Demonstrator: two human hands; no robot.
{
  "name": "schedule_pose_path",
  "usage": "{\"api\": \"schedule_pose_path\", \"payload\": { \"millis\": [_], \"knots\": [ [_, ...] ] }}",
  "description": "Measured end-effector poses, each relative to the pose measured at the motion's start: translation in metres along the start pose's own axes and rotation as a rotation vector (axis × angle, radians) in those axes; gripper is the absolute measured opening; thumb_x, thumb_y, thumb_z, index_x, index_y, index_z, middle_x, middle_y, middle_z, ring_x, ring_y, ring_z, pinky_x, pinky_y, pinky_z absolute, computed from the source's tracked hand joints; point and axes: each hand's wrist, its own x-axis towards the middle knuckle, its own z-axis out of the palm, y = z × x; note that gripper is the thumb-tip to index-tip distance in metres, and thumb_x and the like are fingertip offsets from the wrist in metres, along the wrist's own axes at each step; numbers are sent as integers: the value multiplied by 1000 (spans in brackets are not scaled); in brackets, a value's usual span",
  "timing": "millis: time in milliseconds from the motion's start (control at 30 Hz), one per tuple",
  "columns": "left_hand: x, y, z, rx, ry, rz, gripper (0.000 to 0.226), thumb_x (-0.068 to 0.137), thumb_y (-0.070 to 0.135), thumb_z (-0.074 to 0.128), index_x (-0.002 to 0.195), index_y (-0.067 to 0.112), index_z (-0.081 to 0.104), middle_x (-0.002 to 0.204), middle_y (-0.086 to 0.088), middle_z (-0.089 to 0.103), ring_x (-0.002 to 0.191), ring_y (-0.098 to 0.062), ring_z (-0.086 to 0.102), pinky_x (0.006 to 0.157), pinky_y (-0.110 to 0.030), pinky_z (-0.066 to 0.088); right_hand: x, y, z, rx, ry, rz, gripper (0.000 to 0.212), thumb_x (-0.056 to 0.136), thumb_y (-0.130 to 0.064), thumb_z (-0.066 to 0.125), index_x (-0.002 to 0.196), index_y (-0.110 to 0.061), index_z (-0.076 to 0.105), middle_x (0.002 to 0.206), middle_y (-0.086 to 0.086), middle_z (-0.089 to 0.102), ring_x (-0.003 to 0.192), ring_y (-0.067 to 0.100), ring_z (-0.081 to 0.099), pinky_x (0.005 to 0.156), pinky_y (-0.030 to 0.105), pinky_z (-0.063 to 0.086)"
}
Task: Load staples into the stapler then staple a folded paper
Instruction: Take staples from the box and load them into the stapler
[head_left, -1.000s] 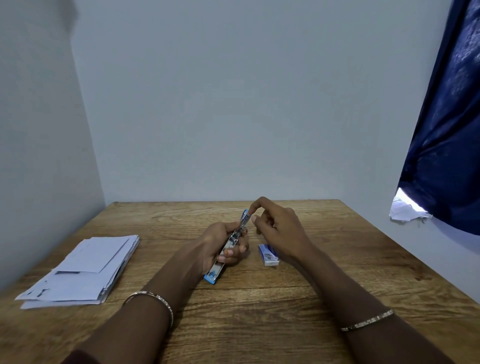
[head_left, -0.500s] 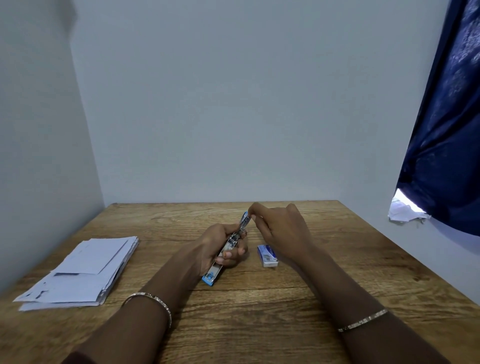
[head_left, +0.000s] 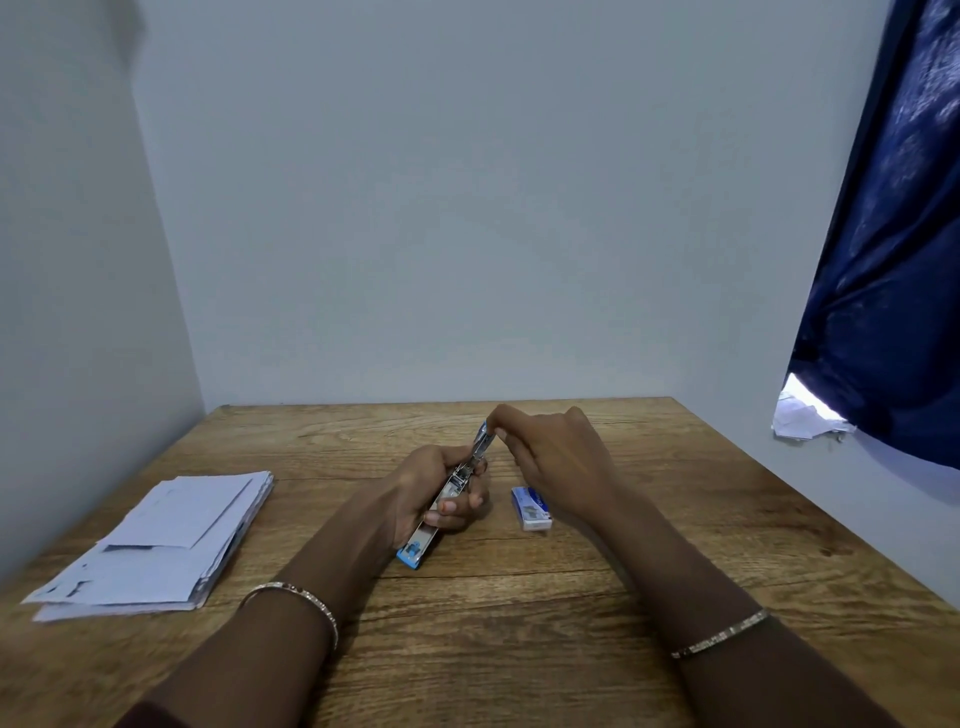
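Gripped mid-body in the left hand (head_left: 431, 488), the stapler (head_left: 455, 480) is held tilted, blue rear end lowest. Its far tip is pinched by curled fingertips of the right hand (head_left: 561, 457). Just right of the stapler a staple box (head_left: 531, 509) is seen; well left, a stack of papers (head_left: 166, 545).

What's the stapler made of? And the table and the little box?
The stapler looks like shiny silver metal, glinting, with blue ends that are probably plastic. The table looks like matte wood with brown grain lines, though it could be a wood-look laminate. The staple box seems printed cardboard, blue and white.
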Motion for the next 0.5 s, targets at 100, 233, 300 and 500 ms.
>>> {"api": "schedule_pose_path", "payload": {
  "millis": [100,233,300,500],
  "knots": [
    [-1,1,1,-18,7,10,36,107,24,27,80,7,44,48,-14,50,24,-10,29,25,-10,20,-1,0,1,175,-31,64,19,107,-32,39,112,-32,57,64,1,67,59,22,61,73,31,41],
    [-2,1,3,-27,17,12,34,107,24,28,82,6,43,45,-13,51,22,-11,30,24,-10,21,-3,4,7,443,11,228,16,104,-27,45,105,-37,57,66,-5,70,55,3,60,54,24,40],
    [-3,1,4,-24,11,6,33,107,24,28,83,6,43,45,-13,51,21,-11,30,24,-10,22,-3,6,10,510,37,290,15,102,-26,46,103,-38,55,67,-6,70,57,-2,61,51,19,37],
    [-3,1,3,-24,-51,-13,33,107,23,28,84,6,44,48,-14,50,23,-10,31,25,-9,21,-2,6,13,620,54,379,10,99,-32,54,94,-34,62,80,-7,70,63,10,58,57,28,46]
  ]
}}
